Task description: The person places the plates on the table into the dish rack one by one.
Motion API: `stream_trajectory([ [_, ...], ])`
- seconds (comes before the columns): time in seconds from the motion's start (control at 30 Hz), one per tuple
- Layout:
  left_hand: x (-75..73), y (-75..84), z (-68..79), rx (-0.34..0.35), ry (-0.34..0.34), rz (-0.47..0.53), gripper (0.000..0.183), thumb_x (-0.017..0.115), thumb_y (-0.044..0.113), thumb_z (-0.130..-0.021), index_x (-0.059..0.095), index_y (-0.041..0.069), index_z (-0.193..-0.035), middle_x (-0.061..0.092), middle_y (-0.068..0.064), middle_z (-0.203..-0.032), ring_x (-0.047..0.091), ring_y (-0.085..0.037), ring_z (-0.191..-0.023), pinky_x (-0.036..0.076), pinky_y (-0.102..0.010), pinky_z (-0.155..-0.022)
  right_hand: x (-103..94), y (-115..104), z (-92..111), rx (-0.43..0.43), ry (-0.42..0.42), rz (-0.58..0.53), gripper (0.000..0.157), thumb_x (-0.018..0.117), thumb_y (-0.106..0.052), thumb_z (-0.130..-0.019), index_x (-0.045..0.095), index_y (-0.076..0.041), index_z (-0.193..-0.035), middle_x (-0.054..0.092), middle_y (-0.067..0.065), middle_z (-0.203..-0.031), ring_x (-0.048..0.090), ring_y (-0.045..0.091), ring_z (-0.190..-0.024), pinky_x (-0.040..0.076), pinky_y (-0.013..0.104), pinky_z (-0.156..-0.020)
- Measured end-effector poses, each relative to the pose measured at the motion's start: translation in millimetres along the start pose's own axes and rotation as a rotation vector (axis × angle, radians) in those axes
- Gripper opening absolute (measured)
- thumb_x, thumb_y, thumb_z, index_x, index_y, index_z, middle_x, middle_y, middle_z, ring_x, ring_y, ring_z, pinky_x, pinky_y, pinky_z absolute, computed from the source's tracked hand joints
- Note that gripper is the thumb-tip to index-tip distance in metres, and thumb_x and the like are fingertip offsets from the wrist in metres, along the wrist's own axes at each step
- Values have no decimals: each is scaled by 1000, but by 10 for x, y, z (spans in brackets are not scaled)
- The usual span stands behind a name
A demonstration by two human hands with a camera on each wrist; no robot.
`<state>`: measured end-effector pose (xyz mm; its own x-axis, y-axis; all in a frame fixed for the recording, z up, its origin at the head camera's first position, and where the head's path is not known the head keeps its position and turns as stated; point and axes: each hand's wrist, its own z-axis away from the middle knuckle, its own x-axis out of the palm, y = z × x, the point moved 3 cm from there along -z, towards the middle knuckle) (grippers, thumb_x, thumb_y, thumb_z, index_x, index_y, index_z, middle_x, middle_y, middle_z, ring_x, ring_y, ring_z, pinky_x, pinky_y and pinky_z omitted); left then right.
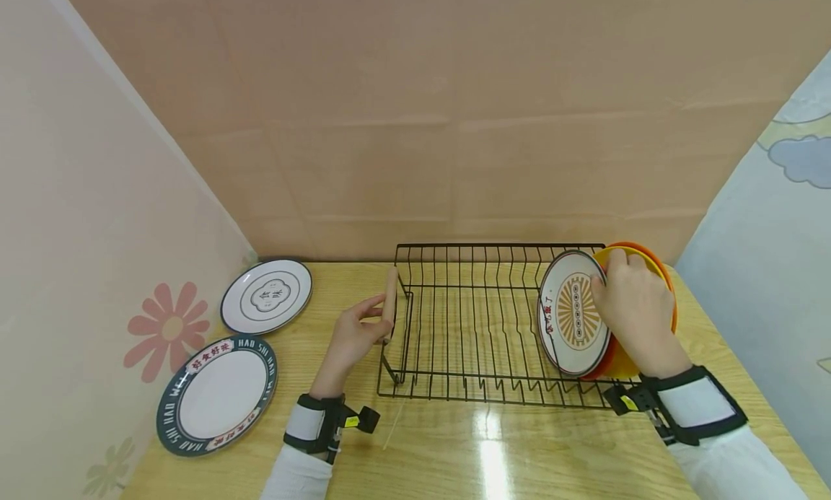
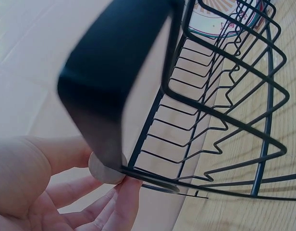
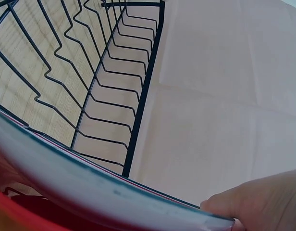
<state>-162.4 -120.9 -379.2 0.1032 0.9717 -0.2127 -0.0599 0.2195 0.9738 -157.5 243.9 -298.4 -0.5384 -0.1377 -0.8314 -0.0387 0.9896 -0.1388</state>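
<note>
A black wire dish rack stands on the table. At its left end, my left hand pinches the wooden handle between thumb and fingers; the handle's round end shows in the left wrist view. A white plate with a sunburst print stands on edge at the rack's right end. My right hand grips that plate by the rim, thumb on its near side. Behind it a yellow plate, an orange plate and a red one stand on edge, partly hidden by the hand.
Left of the rack, a white plate with a dark rim line lies near the wall. In front of it lies a plate with a wide dark-green lettered border. A beige cloth backdrop rises behind the rack, with printed panels at both sides.
</note>
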Motion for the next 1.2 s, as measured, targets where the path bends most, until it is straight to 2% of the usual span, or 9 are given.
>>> stream_trajectory([
  [0.27, -3, -16, -5, -3, -5, 9, 49, 60, -1, -84, 49, 1, -132, 56, -26, -112, 66, -35, -85, 55, -43, -68, -17, 0, 14, -21, 49, -6, 29, 67, -9, -77, 50, 11, -88, 48, 31, -75, 45, 42, -45, 35, 52, -33],
  [0.47, -1, -9, 3, -9, 4, -5, 50, 60, -1, -84, 49, 1, -132, 56, -25, -113, 66, -33, -84, 55, -40, -68, -58, -39, 43, -56, 132, -34, 26, 67, -8, -76, 54, 10, -88, 50, 29, -77, 46, 42, -49, 35, 52, -34],
  [0.63, 3, -11, 3, -15, 6, 0, 50, 60, -1, -84, 49, 1, -132, 56, -25, -113, 66, -35, -86, 56, -40, -69, -88, -71, 82, -91, 188, -43, 26, 67, -7, -75, 57, 10, -92, 51, 30, -80, 49, 48, -61, 39, 56, -41],
  [0.77, 5, -7, 3, -20, 6, 3, 50, 60, 0, -84, 48, 2, -132, 56, -25, -114, 66, -35, -85, 56, -39, -69, -117, -88, 122, -144, 230, -34, 31, 69, -6, -74, 58, 11, -97, 53, 32, -83, 50, 49, -65, 43, 55, -55],
  [0.9, 1, -5, 5, -20, 3, 7, 50, 59, 0, -84, 48, 1, -133, 55, -25, -115, 65, -35, -85, 56, -38, -69, -149, -92, 166, -139, 220, -53, 34, 69, -8, -75, 58, 11, -101, 53, 33, -87, 49, 50, -71, 42, 56, -61],
  [1.0, -1, -4, 9, -21, 0, 10, 50, 59, 0, -84, 48, 1, -133, 55, -25, -115, 65, -37, -86, 56, -37, -68, -178, -89, 199, -114, 200, -62, 36, 68, -10, -76, 58, 10, -104, 53, 32, -90, 48, 49, -73, 42, 57, -54],
  [1.2, 0, -7, 8, -15, 1, 1, 50, 59, -1, -84, 48, 1, -132, 56, -25, -114, 65, -37, -86, 56, -37, -68, -245, -57, 266, -91, 194, -80, 38, 69, -9, -76, 58, 9, -107, 52, 30, -90, 48, 46, -77, 42, 56, -50],
])
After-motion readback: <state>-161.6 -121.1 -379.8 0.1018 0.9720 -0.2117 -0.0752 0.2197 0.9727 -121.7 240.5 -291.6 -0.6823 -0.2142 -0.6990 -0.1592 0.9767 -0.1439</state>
